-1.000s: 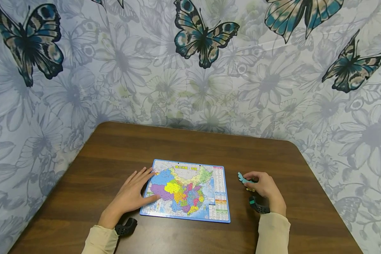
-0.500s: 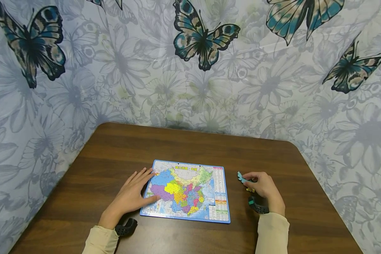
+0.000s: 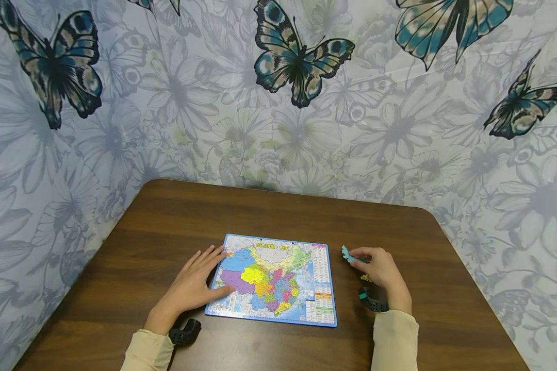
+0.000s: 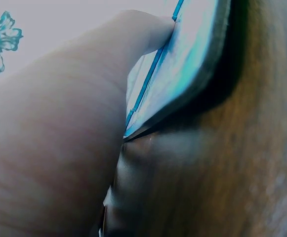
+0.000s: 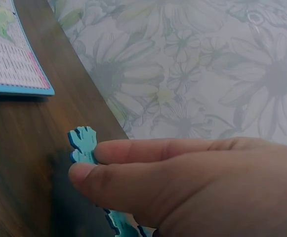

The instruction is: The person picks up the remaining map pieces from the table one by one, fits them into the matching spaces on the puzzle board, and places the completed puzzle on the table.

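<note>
A map puzzle board (image 3: 269, 313) with a blue rim and many coloured regions lies flat on the table. My left hand (image 3: 192, 283) rests on its left side, fingers spread, the thumb (image 4: 153, 32) on its surface in the left wrist view. To the right of the board, my right hand (image 3: 382, 270) pinches a light-blue jagged puzzle piece (image 5: 85, 140) between thumb and fingers. More light blue (image 5: 119, 222) shows below the thumb; whether it is the same piece I cannot tell. A small yellow puzzle piece (image 3: 365, 277) is near the right wrist, partly hidden.
The brown wooden table (image 3: 278, 206) has rounded far corners. Behind it stands a wall covering (image 3: 190, 129) with flowers and butterflies. Dark bands (image 3: 373, 300) are on both wrists.
My right hand has shifted slightly left and away from me with the light-blue puzzle piece. The yellow piece now shows more clearly. My left hand and the board stay in place.
</note>
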